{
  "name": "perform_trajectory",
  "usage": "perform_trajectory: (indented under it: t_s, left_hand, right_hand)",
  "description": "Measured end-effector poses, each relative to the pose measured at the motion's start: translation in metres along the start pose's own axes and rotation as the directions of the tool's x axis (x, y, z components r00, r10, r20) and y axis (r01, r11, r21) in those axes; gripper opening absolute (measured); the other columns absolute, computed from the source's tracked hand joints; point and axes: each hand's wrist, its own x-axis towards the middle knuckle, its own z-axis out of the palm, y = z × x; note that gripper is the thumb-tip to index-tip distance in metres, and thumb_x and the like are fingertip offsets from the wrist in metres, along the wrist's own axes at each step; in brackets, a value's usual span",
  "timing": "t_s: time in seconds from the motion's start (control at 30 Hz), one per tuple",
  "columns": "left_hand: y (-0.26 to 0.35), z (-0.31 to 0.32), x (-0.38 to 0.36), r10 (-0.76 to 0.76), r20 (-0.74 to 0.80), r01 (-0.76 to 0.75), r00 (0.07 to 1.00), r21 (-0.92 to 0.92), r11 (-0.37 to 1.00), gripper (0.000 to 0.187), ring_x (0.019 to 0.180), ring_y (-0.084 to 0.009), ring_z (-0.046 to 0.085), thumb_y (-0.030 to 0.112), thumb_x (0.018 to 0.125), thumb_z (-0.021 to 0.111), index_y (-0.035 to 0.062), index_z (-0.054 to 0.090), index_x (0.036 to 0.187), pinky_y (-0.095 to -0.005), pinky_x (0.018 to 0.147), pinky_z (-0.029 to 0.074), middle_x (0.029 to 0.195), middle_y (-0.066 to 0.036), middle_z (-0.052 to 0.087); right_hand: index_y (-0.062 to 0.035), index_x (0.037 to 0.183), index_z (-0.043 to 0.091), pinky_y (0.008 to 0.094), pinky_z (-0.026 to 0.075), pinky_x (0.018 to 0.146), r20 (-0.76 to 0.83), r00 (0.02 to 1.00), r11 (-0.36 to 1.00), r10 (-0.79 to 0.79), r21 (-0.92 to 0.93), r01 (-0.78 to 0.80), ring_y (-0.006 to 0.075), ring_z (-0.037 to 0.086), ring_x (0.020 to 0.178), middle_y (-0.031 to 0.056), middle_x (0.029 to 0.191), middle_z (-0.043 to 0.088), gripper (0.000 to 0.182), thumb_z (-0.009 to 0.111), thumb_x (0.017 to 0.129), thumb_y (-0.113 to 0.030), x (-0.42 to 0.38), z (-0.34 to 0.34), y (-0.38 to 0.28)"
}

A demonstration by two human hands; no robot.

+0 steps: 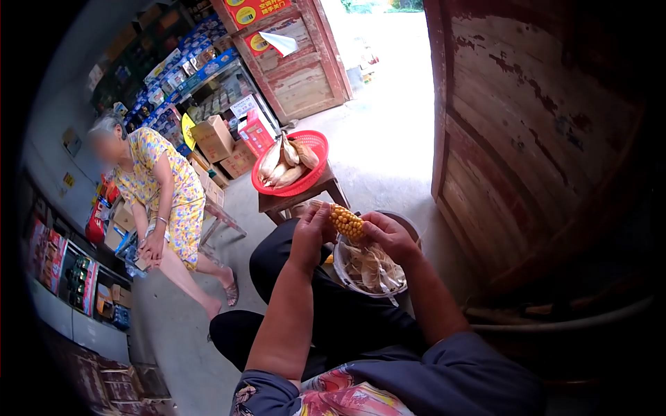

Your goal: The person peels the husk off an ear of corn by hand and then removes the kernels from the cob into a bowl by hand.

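Note:
A yellow corn cob (345, 222) is held between my two hands above a bucket. My left hand (313, 227) grips its left end, where some pale husk shows. On the other end, my right hand (390, 236) has its fingers closed around the tip. Below them the grey bucket (340, 269) contains dry, pale corn husks (374, 269). Part of another yellow piece (329, 260) shows by the bucket's left rim. A red plastic basket (320, 142) with several unhusked corn ears (286, 165) rests on a wooden stool (325, 182) ahead of me.
On the left a person in a yellow floral outfit (177, 182) sits on a wooden bench (223, 220). Cardboard boxes (213, 139) and stocked shelves line the back. A weathered wooden door (513, 139) stands to the right, with a bright doorway beyond the stool.

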Motion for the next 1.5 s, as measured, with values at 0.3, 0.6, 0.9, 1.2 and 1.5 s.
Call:
perform_trajectory:
  t_s: [0.3, 0.6, 0.9, 1.2, 1.5]
  left_hand:
    - [-0.01, 0.004, 0.0, 0.22, 0.094, -0.236, 0.971, 0.218, 0.947, 0.02, 0.062, -0.0042, 0.049, 0.025, 0.094, 0.064, 0.0052, 0.062, 0.099, -0.0196, 0.054, 0.04, 0.078, 0.001, 0.06]
    - [-0.024, 0.003, 0.005, 0.33, 0.173, -0.372, 0.928, 0.409, 0.833, 0.023, 0.068, -0.0059, 0.056, 0.022, 0.087, 0.073, 0.0033, 0.064, 0.098, -0.0215, 0.062, 0.047, 0.08, 0.0, 0.062]
    - [-0.03, 0.003, 0.004, 0.367, 0.221, -0.428, 0.904, 0.466, 0.774, 0.027, 0.07, -0.0071, 0.056, 0.024, 0.086, 0.074, 0.004, 0.064, 0.101, -0.0224, 0.064, 0.048, 0.081, -0.001, 0.061]
    - [-0.016, 0.004, -0.001, 0.261, 0.182, -0.306, 0.948, 0.297, 0.905, 0.019, 0.061, -0.0063, 0.05, 0.023, 0.096, 0.059, 0.0034, 0.061, 0.099, -0.0211, 0.056, 0.043, 0.078, 0.0, 0.059]
    - [-0.012, 0.001, -0.003, 0.213, 0.159, -0.241, 0.964, 0.179, 0.954, 0.022, 0.064, -0.0072, 0.051, 0.024, 0.098, 0.055, 0.004, 0.059, 0.106, -0.0217, 0.058, 0.043, 0.085, -0.002, 0.06]
  right_hand:
    - [-0.0015, 0.095, 0.065, 0.0252, 0.049, 0.071, -0.212, 0.897, 0.764, -0.388, -0.618, 0.185, 0.0119, 0.059, 0.079, 0.0049, 0.091, 0.061, 0.01, 0.066, 0.086, -0.008, -0.011, 0.03, -0.035]
    - [-0.0013, 0.083, 0.065, 0.033, 0.05, 0.074, -0.102, 0.838, 0.613, -0.536, -0.73, 0.303, 0.0258, 0.063, 0.081, 0.0116, 0.087, 0.063, 0.009, 0.07, 0.077, -0.007, -0.002, 0.022, -0.017]
    - [-0.0002, 0.076, 0.061, 0.0348, 0.05, 0.075, -0.08, 0.829, 0.569, -0.553, -0.763, 0.306, 0.0274, 0.062, 0.08, 0.0133, 0.085, 0.063, 0.009, 0.065, 0.078, -0.008, -0.002, 0.015, -0.011]
    - [0.0029, 0.086, 0.064, 0.0237, 0.048, 0.065, -0.224, 0.923, 0.798, -0.313, -0.589, 0.128, 0.01, 0.058, 0.073, 0.004, 0.087, 0.061, 0.022, 0.057, 0.095, -0.015, -0.001, -0.019, -0.001]
    - [-0.0007, 0.091, 0.064, 0.023, 0.049, 0.066, -0.161, 0.909, 0.8, -0.385, -0.548, 0.243, 0.0103, 0.058, 0.072, 0.0044, 0.085, 0.061, 0.007, 0.064, 0.087, -0.007, -0.009, 0.015, -0.023]
